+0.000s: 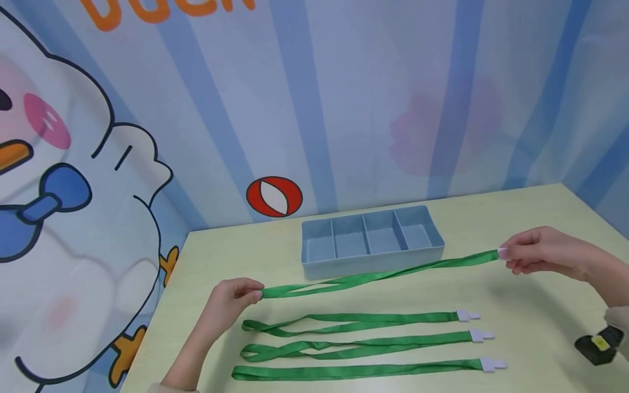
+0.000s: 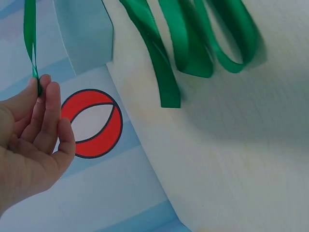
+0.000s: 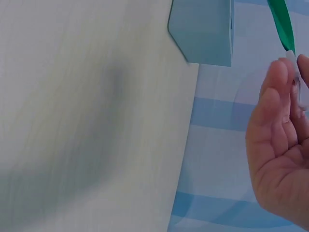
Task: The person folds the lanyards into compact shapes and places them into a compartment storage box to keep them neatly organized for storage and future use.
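Note:
A green lanyard (image 1: 363, 279) is stretched between both hands above the table, its strap slightly twisted. My left hand (image 1: 235, 301) pinches the looped end between thumb and fingertips. At the other end, my right hand (image 1: 552, 254) pinches the white plastic clip (image 3: 295, 79), which the fingers partly cover. Below, 3 more green lanyards lie side by side: an upper one (image 1: 393, 318), a middle one (image 1: 393, 345) and a lower one (image 1: 363, 373). Their white clips point right and their loops lie to the left.
Behind the held lanyard stands a blue-grey tray (image 1: 373, 262) with several compartments in a row. A black object with a yellow label (image 1: 599, 345) is by the right sleeve. The pale table (image 1: 221, 251) meets a printed backdrop (image 1: 363, 109) at its far edge.

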Action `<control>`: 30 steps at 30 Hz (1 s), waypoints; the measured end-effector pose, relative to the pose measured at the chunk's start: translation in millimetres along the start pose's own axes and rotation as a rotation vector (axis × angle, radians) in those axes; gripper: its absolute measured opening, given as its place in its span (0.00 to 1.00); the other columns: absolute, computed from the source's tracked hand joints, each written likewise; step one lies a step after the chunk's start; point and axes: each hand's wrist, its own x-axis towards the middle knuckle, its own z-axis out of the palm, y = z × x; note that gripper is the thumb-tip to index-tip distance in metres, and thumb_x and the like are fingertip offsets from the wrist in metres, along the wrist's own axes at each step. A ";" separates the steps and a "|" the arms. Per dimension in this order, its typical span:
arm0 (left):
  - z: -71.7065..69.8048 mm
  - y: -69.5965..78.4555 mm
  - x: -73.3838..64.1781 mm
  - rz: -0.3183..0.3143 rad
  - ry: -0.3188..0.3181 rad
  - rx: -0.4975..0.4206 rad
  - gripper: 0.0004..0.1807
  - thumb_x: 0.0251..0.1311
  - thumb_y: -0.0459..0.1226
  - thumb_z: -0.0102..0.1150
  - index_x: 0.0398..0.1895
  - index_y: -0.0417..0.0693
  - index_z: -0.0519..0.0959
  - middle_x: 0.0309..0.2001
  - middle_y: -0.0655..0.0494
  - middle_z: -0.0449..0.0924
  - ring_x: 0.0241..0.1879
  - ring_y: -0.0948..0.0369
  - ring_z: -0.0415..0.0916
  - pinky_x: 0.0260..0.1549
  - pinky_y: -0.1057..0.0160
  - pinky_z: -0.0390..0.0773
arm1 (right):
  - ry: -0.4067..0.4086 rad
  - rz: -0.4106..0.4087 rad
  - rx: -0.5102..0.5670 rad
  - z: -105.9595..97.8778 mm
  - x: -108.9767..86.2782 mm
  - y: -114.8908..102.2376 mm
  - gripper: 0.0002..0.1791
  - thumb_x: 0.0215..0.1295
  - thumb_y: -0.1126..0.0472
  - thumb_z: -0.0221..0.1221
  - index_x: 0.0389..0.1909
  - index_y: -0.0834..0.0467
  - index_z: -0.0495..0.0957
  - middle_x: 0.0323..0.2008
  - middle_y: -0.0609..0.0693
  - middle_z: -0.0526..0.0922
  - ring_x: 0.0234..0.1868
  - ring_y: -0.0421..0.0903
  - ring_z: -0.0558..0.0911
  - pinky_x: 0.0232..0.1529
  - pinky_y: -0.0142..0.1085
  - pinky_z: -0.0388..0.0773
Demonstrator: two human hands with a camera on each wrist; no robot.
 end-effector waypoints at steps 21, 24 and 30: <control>14.6 48.2 9.3 -0.049 0.111 -0.293 0.12 0.60 0.32 0.58 0.46 0.36 0.80 0.37 0.46 0.83 0.36 0.56 0.83 0.45 0.56 0.78 | -0.029 -0.052 0.017 0.8 2.0 -47.7 0.13 0.67 0.61 0.54 0.44 0.67 0.79 0.31 0.50 0.81 0.33 0.46 0.82 0.40 0.35 0.80; 19.3 54.9 11.4 -0.041 0.101 -0.319 0.12 0.59 0.32 0.59 0.45 0.36 0.80 0.36 0.46 0.83 0.35 0.57 0.83 0.45 0.57 0.79 | -0.011 -0.056 0.002 5.0 3.4 -54.8 0.15 0.67 0.60 0.55 0.45 0.70 0.77 0.31 0.51 0.81 0.33 0.47 0.81 0.40 0.35 0.80; 27.9 66.2 15.2 -0.003 0.111 -0.350 0.10 0.59 0.31 0.60 0.42 0.37 0.81 0.35 0.47 0.83 0.34 0.57 0.83 0.43 0.57 0.79 | -0.007 -0.052 0.025 9.0 5.7 -64.1 0.15 0.66 0.60 0.55 0.45 0.68 0.78 0.33 0.50 0.82 0.34 0.46 0.82 0.40 0.35 0.80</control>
